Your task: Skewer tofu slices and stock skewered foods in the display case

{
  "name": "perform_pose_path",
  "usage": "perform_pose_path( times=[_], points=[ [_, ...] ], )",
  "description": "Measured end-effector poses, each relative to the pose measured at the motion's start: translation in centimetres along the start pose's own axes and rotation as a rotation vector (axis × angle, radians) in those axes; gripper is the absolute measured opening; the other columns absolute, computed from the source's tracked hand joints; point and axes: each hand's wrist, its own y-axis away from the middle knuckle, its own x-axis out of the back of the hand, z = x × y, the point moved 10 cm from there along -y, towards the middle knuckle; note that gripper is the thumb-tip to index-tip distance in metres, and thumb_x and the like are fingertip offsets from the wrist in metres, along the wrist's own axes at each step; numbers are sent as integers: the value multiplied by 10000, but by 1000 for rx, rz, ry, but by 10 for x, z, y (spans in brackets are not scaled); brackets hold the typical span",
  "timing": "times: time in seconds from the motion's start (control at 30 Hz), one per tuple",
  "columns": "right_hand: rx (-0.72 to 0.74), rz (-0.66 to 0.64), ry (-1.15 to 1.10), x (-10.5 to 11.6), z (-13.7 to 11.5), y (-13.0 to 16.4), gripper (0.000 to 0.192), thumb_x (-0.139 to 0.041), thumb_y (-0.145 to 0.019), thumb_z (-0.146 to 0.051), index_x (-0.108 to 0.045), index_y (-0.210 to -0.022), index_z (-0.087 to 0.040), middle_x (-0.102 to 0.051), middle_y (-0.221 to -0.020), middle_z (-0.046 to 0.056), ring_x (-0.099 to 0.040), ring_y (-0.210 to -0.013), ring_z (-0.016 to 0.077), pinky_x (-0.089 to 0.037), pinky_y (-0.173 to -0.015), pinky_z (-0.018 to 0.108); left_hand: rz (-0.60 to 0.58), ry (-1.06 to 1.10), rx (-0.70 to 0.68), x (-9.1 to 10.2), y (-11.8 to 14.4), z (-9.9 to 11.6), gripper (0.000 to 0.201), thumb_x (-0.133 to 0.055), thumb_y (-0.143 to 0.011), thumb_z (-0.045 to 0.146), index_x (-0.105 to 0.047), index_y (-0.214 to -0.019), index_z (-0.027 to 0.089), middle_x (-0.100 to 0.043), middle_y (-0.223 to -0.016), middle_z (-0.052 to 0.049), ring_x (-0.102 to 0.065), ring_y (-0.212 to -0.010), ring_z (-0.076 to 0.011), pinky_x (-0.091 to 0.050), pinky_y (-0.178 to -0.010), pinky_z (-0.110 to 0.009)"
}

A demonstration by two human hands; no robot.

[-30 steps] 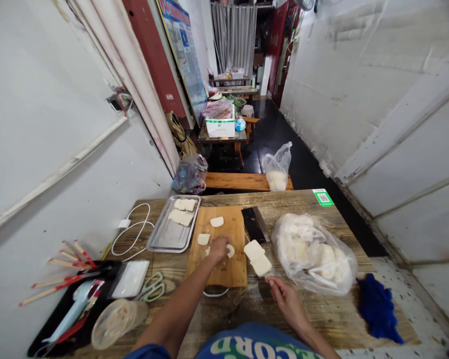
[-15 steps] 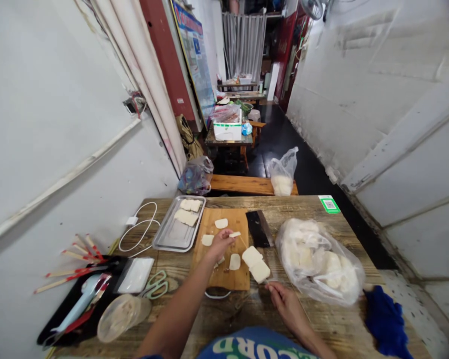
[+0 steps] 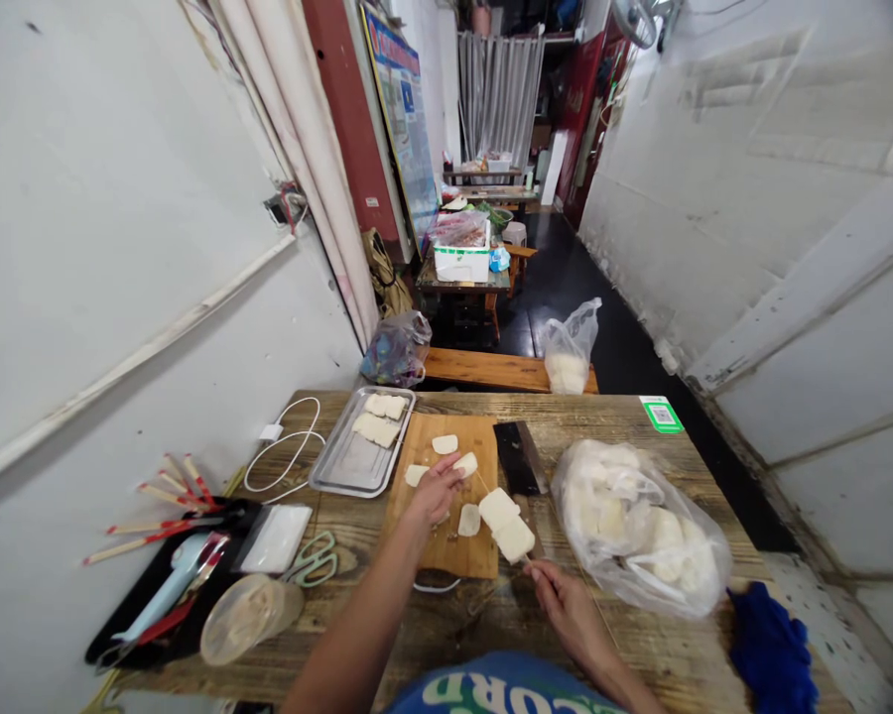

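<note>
A blue shirt with pale lettering (image 3: pixel 506 692) was seen at the near side of a wooden table (image 3: pixel 364 535), where a blue cloth item (image 3: pixel 774 640) and a clear plastic tub (image 3: pixel 244 620) were set at opposite ends. A thin skewer (image 3: pixel 481 481) was gripped at its near end by the closed fingers of the right hand (image 3: pixel 568 603), and two pale slices (image 3: pixel 504 516) were threaded along it, seen against the right edge of a cutting board (image 3: pixel 450 561). A third slice (image 3: pixel 465 464) was pinched between the thumb and fingers of the left hand (image 3: pixel 433 492), above the board and just beside the skewer's tip; whether slice and tip touched could not be told. A clear bag of pale pieces (image 3: pixel 640 526) was placed to the right. Further slices (image 3: pixel 445 444) were spread on the board, flanked by a dark-bladed cleaver (image 3: pixel 519 458) and a metal tray (image 3: pixel 338 464) on which pale pieces (image 3: pixel 377 428) were laid. Beyond, a knotted bag (image 3: pixel 568 371) was rested on a bench (image 3: pixel 491 368), and a white box (image 3: pixel 461 264) was stood on another table (image 3: pixel 433 286).
</note>
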Motion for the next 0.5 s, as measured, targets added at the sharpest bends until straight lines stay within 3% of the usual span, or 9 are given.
perform_pose_path(
  times=[0.13, 0.33, 0.5],
  points=[
    [3, 2, -14, -3, 3, 0, 496, -353, -829, -537, -652, -846, -141, -587, -561, 26, -516, -504, 152, -393, -479, 240, -7, 116, 112, -1, 5, -10, 345, -656, -659, 29, -599, -983, 131, -651, -986, -111, -636, -865, -173, -507, -801, -303],
    [7, -24, 9, -8, 3, 2, 495, -343, -842, -521, -646, -874, -131, -570, -564, 16, -501, -504, 143, -388, -500, 241, -15, 207, 114, -4, 9, -6, 268, -581, -727, 15, -596, -967, 133, -652, -1002, -103, -621, -931, -173, -485, -879, -343],
    [22, -17, -9, -9, -1, 3, 491, -352, -835, -534, -656, -860, -149, -575, -552, 12, -514, -498, 145, -392, -482, 234, -11, 215, 75, -5, 10, 3, 254, -582, -744, 36, -601, -978, 133, -648, -1026, -102, -614, -953, -169, -489, -880, -309]
  ],
)
